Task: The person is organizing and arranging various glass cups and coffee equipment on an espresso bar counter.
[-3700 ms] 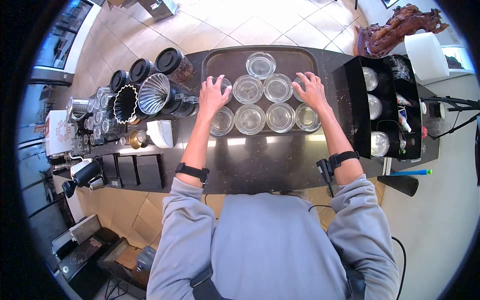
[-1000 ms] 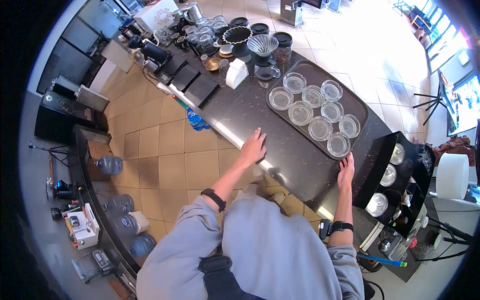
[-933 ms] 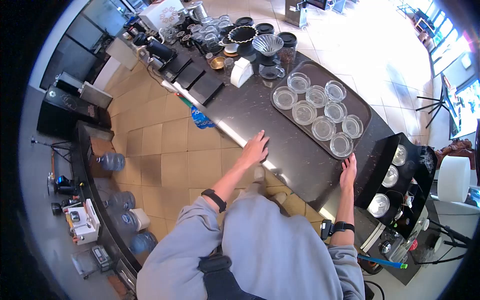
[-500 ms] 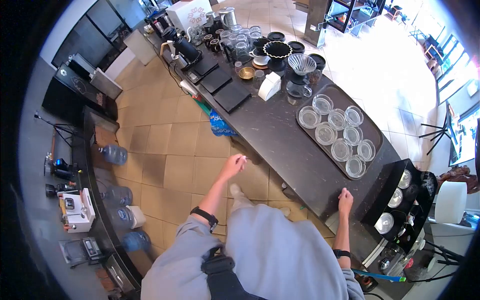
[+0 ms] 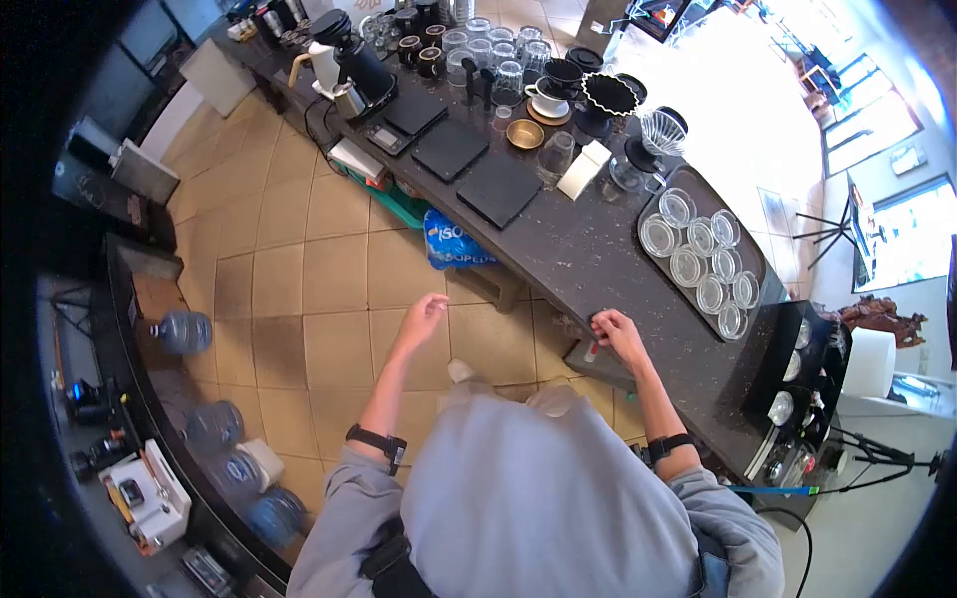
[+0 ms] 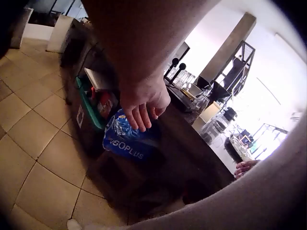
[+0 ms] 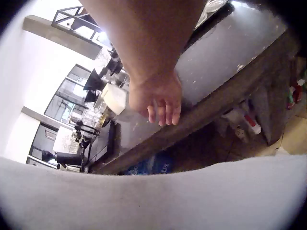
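My left hand [image 5: 425,317] hangs over the tiled floor, away from the counter, holding nothing. In the left wrist view its fingers [image 6: 138,117] droop loosely in front of a blue plastic pack [image 6: 127,139]. Close over the counter's front edge is my right hand [image 5: 618,331], its fingers loosely curled and holding nothing; the right wrist view shows these fingers [image 7: 165,112] too. The brown tray [image 5: 688,179] lies at the counter's right part, out of reach of both hands. Several round glass dishes [image 5: 688,267] sit on it in rows.
Black scales [image 5: 498,192], a brass bowl [image 5: 525,134], a white holder [image 5: 584,169], a glass dripper [image 5: 662,133] and several glasses [image 5: 508,80] line the dark counter [image 5: 583,264]. A black organiser [image 5: 778,364] stands at its right end. Water bottles [image 5: 214,424] stand at left.
Both hands were at the dishes, then the right was by the tray corner and the left at the counter edge. Both have drawn away; the view has shifted toward the scales.
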The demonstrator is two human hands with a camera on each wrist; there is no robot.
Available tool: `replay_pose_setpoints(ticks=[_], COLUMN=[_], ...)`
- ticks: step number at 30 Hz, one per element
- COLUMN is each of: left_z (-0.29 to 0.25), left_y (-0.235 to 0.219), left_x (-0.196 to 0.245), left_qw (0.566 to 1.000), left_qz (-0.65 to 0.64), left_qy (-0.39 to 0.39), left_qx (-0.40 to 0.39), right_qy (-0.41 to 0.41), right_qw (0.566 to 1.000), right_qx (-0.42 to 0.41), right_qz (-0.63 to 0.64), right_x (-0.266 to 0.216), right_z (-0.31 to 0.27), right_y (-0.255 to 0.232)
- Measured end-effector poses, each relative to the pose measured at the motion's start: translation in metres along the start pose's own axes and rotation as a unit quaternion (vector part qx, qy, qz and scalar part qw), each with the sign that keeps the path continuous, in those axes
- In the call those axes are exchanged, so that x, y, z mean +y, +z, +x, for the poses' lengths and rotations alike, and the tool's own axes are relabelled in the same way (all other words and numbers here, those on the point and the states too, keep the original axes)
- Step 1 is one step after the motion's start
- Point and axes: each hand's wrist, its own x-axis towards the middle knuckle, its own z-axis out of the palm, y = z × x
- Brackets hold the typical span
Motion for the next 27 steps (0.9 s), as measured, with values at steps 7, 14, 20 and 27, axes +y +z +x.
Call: replay_pose_setpoints(ticks=[7, 14, 20, 27], left_z=[0.079, 0.161, 0.219, 0.268], left_y=[-0.038, -0.041, -0.038, -0.015], left_x=[0.040, 0.108, 0.145, 0.158], left_qw=[0.991, 0.981, 0.950, 0.958], left_qz=[-0.009, 0.038, 0.194, 0.219], left_qy=[0.131, 0.190, 0.243, 0.160], left_qx=[0.039, 0.011, -0.033, -0.091], right_qy=[-0.016, -0.058, -0.024, 0.016], right_qw=[0.993, 0.934, 0.923, 0.911], right_qx=[0.000, 0.062, 0.168, 0.192], right_qz=[0.118, 0.347, 0.345, 0.365], right_x=[-0.073, -0.105, -0.137, -0.142], right_z=[0.049, 0.130, 0.174, 0.178], right_y=[0.089, 0.142, 0.157, 0.158])
